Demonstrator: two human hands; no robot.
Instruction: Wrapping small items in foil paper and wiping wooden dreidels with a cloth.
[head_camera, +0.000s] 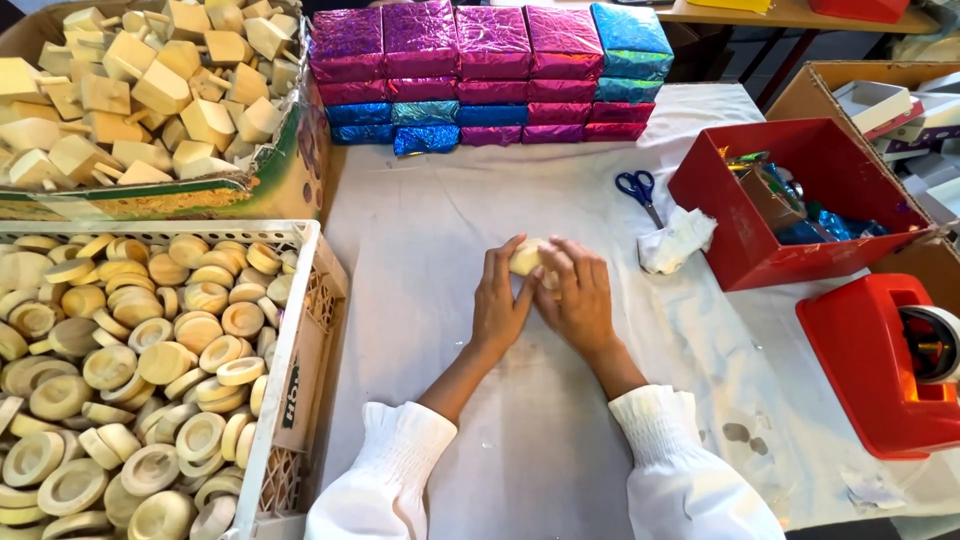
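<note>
A small pale wooden piece (527, 257) sits near the middle of a table covered in white cloth (430, 230). One such piece is in view there; both hands cover most of it, so its shape, long axis and facing cannot be told. The left hand (499, 300) closes around its left side with the fingers curled over it. The right hand (577, 297) lies flat over its right side, fingers spread and pressing down. Both wrists come out of white gathered sleeves (660, 425).

Just right of the hands lies one crumpled white wad (678, 240), and beyond it one pair of blue-handled scissors (637, 190), blades pointing toward the person. Further right stands one red box (800, 200) holding scraps of shiny foil, and nearer the person one red tape dispenser (885, 365).

At the far edge of the table is a stack of foil-wrapped blocks (480, 70), mostly magenta with several blue, five across the top row and four layers deep; an exact count is not possible.

To the left, one white plastic crate (300, 330) is heaped with round wooden discs (150, 360), too many to count. Behind it, one cardboard box (280, 185) is piled with angular wooden blocks (150, 90), also uncountable.
</note>
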